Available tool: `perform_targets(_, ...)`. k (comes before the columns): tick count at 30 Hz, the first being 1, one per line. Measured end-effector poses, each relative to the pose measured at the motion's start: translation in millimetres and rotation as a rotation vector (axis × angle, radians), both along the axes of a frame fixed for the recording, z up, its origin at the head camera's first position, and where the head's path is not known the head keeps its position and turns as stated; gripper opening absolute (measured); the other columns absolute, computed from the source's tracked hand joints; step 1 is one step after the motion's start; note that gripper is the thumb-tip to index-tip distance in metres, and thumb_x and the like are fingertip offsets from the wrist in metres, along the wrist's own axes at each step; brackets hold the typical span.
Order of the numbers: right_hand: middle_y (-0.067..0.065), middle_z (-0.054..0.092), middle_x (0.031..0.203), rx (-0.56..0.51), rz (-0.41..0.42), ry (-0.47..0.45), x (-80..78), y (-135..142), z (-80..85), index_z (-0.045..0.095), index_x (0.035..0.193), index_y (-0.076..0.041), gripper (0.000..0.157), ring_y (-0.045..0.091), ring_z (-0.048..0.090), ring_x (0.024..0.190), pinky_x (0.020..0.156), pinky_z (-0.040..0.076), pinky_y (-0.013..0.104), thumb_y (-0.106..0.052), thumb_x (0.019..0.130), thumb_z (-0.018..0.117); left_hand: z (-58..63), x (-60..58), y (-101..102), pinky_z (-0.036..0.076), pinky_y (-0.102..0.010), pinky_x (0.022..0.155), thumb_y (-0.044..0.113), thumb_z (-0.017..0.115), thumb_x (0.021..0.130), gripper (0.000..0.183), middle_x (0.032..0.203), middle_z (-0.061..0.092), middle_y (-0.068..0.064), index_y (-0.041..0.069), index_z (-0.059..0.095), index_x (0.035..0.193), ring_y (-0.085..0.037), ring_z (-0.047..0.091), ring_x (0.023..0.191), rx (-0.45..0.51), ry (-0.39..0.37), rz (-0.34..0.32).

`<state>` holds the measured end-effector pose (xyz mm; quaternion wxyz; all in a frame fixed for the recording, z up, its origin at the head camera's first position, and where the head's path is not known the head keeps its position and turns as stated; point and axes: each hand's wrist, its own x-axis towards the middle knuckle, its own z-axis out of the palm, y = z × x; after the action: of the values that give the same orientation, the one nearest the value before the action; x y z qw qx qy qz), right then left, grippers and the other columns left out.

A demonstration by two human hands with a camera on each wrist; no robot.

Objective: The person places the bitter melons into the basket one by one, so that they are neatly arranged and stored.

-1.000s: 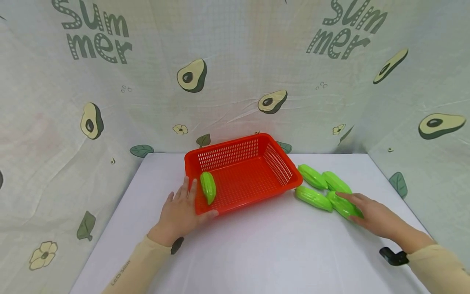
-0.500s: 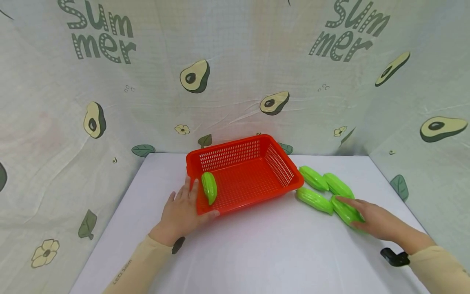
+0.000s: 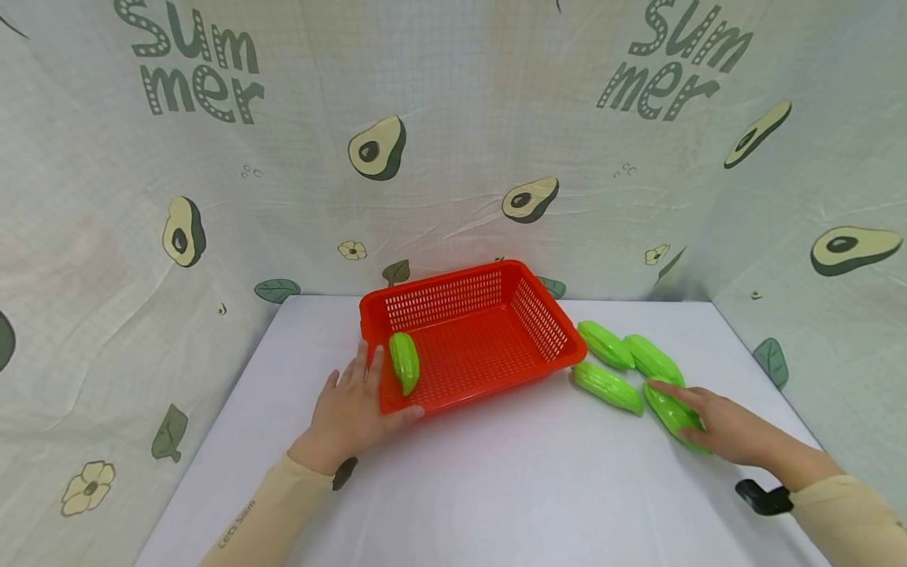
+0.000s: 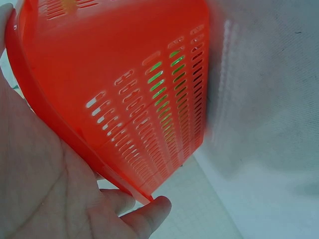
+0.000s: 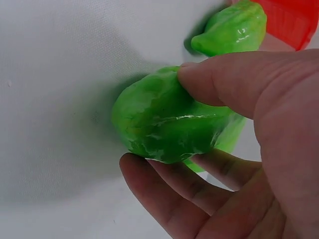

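Note:
My right hand (image 3: 733, 425) grips a glossy green bitter melon (image 3: 669, 413), ridged with tapered ends, at the right of the table. In the right wrist view the thumb lies on one side of this bitter melon (image 5: 164, 119) and the fingers on the other. My left hand (image 3: 352, 403) rests on the left rim of a red plastic basket (image 3: 489, 346), fingers spread and fairly straight, thumb along the front edge. The left wrist view has the palm against the rim of the slotted basket (image 4: 119, 99). One bitter melon (image 3: 404, 362) lies inside, at the basket's left end.
Three more bitter melons lie right of the basket: one (image 3: 605, 344) by its right corner, one (image 3: 653, 360) farther right and one (image 3: 607, 387) in front. A white table (image 3: 510, 480) bears everything. Printed cloth (image 3: 453, 102) hangs behind and at both sides.
My right hand has drawn its bitter melon slightly toward me and to the right, opening a small gap from the neighbouring ones. The left hand and basket keep their places.

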<state>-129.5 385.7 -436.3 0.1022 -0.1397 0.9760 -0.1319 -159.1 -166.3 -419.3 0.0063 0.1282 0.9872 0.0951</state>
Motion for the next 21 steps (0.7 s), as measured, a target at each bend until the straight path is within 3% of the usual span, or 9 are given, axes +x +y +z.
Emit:
perform_targets(8, 0.035, 0.053, 0.124, -0.008, -0.019, -0.042, -1.2, 1.0, 0.2, 0.037, 0.154, -0.022, 0.085, 0.047, 0.06, 0.104, 0.079, 0.052, 0.061, -0.018, 0.082, 0.082, -0.1, 0.2, -0.5, 0.025, -0.067, 0.109, 0.091, 0.039, 0.076, 0.125, 0.162, 0.012, -0.027, -0.001, 0.018, 0.157, -0.045, 0.026, 0.144, 0.008, 0.002, -0.003)
perform_targets(21, 0.034, 0.052, 0.124, -0.02, -0.023, -0.019, 2.9, 0.2, -1.0, 0.037, 0.154, -0.023, 0.086, 0.047, 0.06, 0.103, 0.079, 0.052, 0.061, -0.017, 0.081, 0.083, 0.2, -0.1, 0.0, 0.025, -0.068, 0.109, 0.09, 0.042, 0.076, 0.124, 0.162, 0.011, -0.026, 0.0, 0.017, 0.158, -0.047, 0.03, 0.141, 0.005, -0.016, 0.004)
